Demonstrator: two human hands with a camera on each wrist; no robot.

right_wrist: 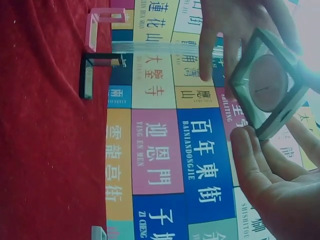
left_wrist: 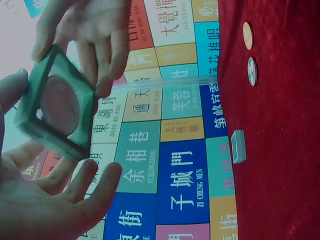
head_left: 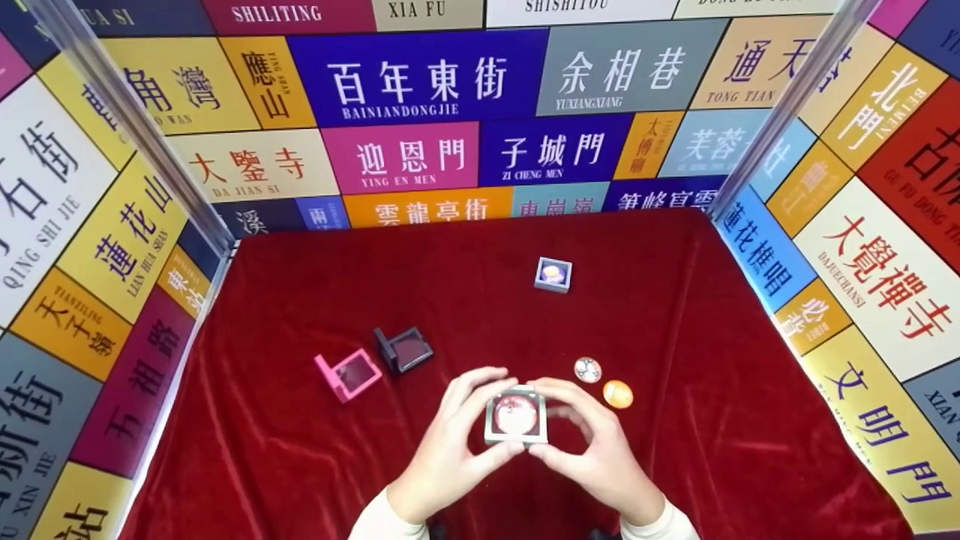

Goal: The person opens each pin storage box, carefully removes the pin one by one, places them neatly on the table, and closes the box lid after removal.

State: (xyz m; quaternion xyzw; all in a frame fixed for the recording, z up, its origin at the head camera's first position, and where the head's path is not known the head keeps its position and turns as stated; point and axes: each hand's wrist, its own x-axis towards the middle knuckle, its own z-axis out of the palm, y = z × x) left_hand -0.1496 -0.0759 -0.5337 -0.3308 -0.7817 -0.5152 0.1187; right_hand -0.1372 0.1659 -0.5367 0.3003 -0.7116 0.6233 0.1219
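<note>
L hand (head_left: 450, 439) & R hand (head_left: 592, 435) pinch green case (right_wrist: 283, 116) w/ disc (head_left: 516, 416) inside.

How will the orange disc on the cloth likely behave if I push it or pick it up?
The orange disc lies flat, so it will likely slide rather than roll. Its low profile may make pinching tricky. The red cloth shows creases, so it may bunch under a push.

Bright head view, hazy wrist views with upper-corner glare
</note>
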